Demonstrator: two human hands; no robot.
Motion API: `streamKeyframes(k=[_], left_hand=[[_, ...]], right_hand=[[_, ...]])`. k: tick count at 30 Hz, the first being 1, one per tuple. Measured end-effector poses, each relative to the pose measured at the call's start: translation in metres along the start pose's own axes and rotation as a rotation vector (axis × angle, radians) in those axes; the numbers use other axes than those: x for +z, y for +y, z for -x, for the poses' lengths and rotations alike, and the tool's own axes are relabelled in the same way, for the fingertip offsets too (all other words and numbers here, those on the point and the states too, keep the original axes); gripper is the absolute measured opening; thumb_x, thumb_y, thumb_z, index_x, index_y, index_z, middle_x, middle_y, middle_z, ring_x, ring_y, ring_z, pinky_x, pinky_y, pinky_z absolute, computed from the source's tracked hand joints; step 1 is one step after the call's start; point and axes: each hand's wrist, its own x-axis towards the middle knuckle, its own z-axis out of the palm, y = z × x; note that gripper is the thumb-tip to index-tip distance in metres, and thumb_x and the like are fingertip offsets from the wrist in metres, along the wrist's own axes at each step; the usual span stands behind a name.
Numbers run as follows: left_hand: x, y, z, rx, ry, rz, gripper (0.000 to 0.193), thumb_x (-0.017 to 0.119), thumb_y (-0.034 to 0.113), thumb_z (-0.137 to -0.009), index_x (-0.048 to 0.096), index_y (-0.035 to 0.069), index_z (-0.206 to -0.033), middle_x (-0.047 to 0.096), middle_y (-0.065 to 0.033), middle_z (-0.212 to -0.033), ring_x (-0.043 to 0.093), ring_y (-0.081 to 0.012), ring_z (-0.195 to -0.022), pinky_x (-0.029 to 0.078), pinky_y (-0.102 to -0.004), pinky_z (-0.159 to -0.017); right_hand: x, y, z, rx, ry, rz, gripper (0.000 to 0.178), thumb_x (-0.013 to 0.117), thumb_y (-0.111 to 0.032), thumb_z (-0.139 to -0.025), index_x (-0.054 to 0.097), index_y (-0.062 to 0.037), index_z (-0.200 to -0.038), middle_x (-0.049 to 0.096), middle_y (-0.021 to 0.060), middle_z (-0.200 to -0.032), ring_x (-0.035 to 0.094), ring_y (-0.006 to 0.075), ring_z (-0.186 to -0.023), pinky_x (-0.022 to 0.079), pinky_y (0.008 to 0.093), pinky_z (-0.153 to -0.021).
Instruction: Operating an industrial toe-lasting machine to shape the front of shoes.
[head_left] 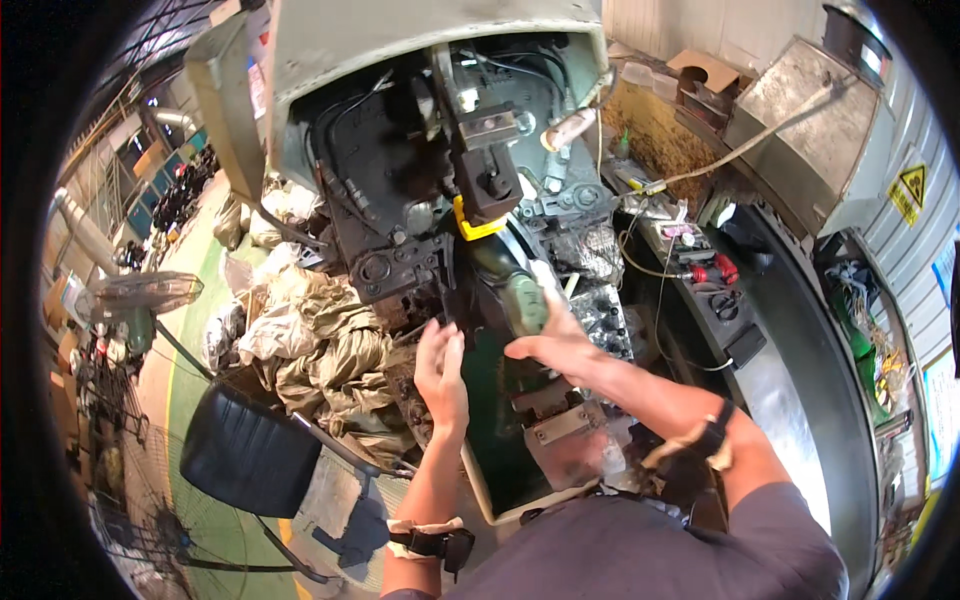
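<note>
My right hand (556, 335) is closed round a green shoe last (526, 304) with a glossy dark part (490, 262) at its far end. That far end reaches up under a yellow bracket (477, 222) below the black press head (488, 182) of the machine. My left hand (441, 372) is raised beside a dark metal arm (400, 268) of the machine. Its fingers are loosely bent and apart, with nothing seen in them. Whether its fingertips touch the metal I cannot tell. The underside of the last is hidden.
Wrinkled tan sacks (320, 340) lie left of the machine, near a black chair (248, 450) and a wire fan guard (140, 490). At right, a ledge (715, 290) bears red-handled tools and a cable. A metal chute (790, 360) curves beyond it.
</note>
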Motion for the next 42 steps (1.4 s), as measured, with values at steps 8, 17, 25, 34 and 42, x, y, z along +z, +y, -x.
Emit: streamKeyframes(k=[8, 17, 25, 34, 42], left_hand=[[0.080, 0.103, 0.017, -0.200, -0.370, 0.394, 0.042, 0.081, 0.002, -0.084, 0.064, -0.001, -0.122, 0.071, -0.0055, -0.109, 0.067, -0.0141, -0.096, 0.053, -0.0313, -0.090], [0.199, 0.079, 0.083, -0.264, -0.489, 0.503, 0.046, 0.080, 0.001, -0.081, 0.062, -0.002, -0.123, 0.072, -0.0153, -0.114, 0.070, -0.0222, -0.098, 0.057, -0.0368, -0.089], [0.368, -0.021, 0.178, -0.970, -0.476, 0.346, 0.044, 0.075, 0.018, -0.090, 0.059, 0.002, -0.128, 0.067, -0.0134, -0.114, 0.070, -0.0274, -0.099, 0.061, -0.0426, -0.083], [0.455, -0.128, 0.282, -0.602, -1.141, -0.150, 0.060, 0.080, -0.004, -0.080, 0.058, -0.004, -0.136, 0.063, -0.0172, -0.135, 0.062, -0.0242, -0.123, 0.051, -0.0360, -0.105], [0.473, -0.187, 0.204, -0.445, -1.029, -0.479, 0.048, 0.072, -0.010, -0.083, 0.063, -0.001, -0.129, 0.068, -0.0194, -0.122, 0.066, -0.0224, -0.114, 0.056, -0.0322, -0.095]], right_hand=[[-0.070, 0.049, 0.149, -0.580, -0.039, 0.530, 0.119, 0.081, -0.005, -0.070, 0.008, -0.0022, -0.164, 0.021, 0.0260, -0.164, 0.025, 0.0399, -0.152, 0.022, 0.0445, -0.122], [-0.163, 0.109, 0.213, -0.752, 0.172, 0.432, 0.122, 0.089, -0.010, -0.071, 0.011, -0.0073, -0.165, 0.023, 0.0294, -0.163, 0.028, 0.0473, -0.149, 0.028, 0.0511, -0.120], [-0.271, 0.165, 0.304, -0.523, 0.756, 0.054, 0.086, 0.090, -0.014, -0.078, 0.045, 0.0052, -0.149, 0.056, 0.0195, -0.144, 0.055, 0.0254, -0.132, 0.040, 0.0380, -0.113], [-0.500, 0.288, 0.489, 0.194, 1.378, -0.507, 0.052, 0.075, -0.031, -0.090, 0.063, -0.0018, -0.131, 0.069, 0.0133, -0.122, 0.066, 0.0231, -0.106, 0.053, 0.0343, -0.095], [-0.615, 0.379, 0.714, 0.242, 1.869, -1.007, 0.041, 0.071, -0.026, -0.095, 0.063, -0.0002, -0.126, 0.070, 0.0133, -0.120, 0.069, 0.0278, -0.107, 0.058, 0.0445, -0.090]])
